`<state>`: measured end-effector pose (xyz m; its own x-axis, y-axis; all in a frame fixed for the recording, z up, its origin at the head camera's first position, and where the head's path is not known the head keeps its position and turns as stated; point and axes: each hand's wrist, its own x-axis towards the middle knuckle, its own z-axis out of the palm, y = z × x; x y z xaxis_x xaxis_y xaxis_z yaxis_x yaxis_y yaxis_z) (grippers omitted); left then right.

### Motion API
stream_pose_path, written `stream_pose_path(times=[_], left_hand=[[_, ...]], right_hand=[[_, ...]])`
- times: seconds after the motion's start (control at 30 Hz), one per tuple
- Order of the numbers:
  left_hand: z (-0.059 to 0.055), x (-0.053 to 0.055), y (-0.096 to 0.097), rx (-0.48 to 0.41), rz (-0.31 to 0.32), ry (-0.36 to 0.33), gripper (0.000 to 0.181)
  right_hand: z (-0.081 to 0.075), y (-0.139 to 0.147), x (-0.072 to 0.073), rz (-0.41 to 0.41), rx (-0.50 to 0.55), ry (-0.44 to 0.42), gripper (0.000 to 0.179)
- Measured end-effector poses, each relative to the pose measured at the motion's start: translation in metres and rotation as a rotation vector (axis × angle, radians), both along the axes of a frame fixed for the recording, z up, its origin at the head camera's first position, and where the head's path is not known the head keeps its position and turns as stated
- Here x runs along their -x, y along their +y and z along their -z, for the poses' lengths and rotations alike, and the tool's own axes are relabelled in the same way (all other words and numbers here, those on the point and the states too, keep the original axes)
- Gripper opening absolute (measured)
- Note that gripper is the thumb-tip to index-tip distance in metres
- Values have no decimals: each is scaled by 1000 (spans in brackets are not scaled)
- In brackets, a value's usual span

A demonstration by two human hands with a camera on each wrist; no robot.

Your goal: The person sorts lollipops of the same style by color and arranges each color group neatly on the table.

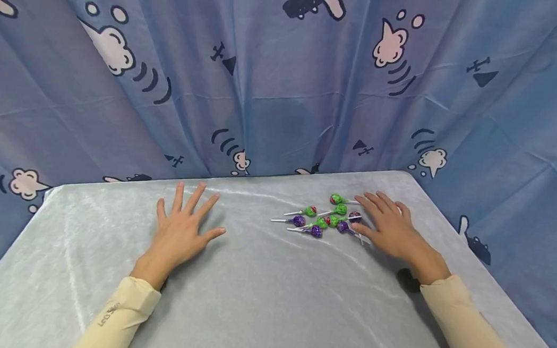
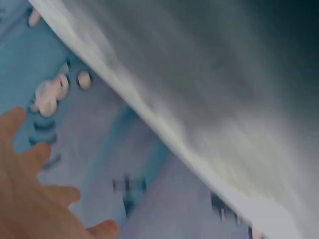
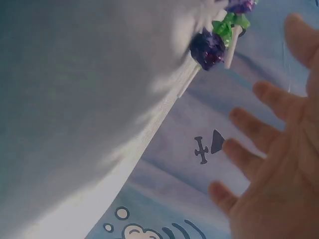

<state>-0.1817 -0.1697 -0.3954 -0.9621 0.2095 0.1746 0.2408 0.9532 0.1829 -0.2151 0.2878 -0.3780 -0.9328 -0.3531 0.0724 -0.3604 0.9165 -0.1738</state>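
Note:
Several wrapped lollipops lie in a loose cluster right of the middle, a green lollipop [image 1: 340, 210] and a purple lollipop [image 1: 316, 231] among them, their white sticks pointing various ways. My right hand [image 1: 390, 229] is at the cluster's right side, fingers extended and holding nothing. Its thumb covers part of some sticks; whether it touches them I cannot tell. A purple lollipop [image 3: 207, 49] shows near that hand in the right wrist view. Well left of the lollipops, my left hand [image 1: 179, 234] is spread with fingers apart, palm down over the cloth, gripping nothing.
A pale, velvety cloth [image 1: 261, 295] covers the table. Behind it and along the right side hangs a blue-purple curtain [image 1: 286, 126] with cartoon prints. A dark object [image 1: 408, 280] shows under the right wrist.

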Motion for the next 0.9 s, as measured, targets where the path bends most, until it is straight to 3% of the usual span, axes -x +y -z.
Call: stream_pose_path(times=[0.2,0.4,0.67,0.9], left_hand=[[-2,23,33,-20,226,0,68],[-5,57,76,-78,427,-23,56],[0,92,115,-262,516,-202,47],[0,110,135,-331,536,-270,36]], right_hand=[[-11,2,23,-73,91,-36,55],[-14,2,51,-145,173,-81,43],[-11,-3,85,-153,216,-192,35],[-8,-4,101,-168,222,-245,30]])
